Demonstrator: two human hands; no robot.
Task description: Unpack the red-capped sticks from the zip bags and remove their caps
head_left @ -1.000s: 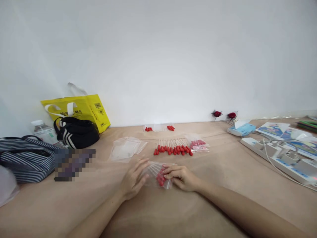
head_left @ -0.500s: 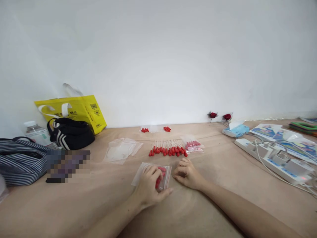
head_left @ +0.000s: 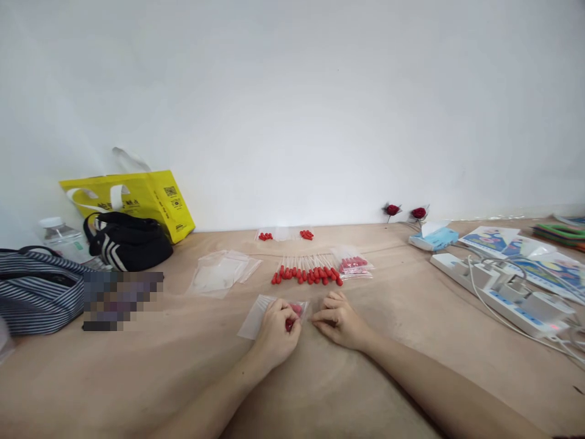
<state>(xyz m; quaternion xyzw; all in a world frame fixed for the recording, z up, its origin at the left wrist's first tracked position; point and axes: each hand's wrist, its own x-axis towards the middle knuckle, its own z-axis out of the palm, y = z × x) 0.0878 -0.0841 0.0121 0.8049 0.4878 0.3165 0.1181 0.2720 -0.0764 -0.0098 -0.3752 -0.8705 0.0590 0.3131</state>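
One bag (head_left: 250, 321) lies under the left hand (head_left: 276, 334); I judge its curled fingers grip the bag to keep it flat. The right hand (head_left: 339, 321) is curled just beside the bag's right edge, contact unclear to me. Ahead, red-tipped sticks (head_left: 300, 275) lie side by side, likely to stay separate, between loose bags (head_left: 220, 274) and filled bags (head_left: 354, 263). I find most room rightward, before the power strip (head_left: 500, 302).

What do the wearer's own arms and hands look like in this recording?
The left hand and right hand are bare, ungloved, with no rings visible. Neither the left forearm nor the right forearm shows a watch or bracelet; a small spot marks the left.
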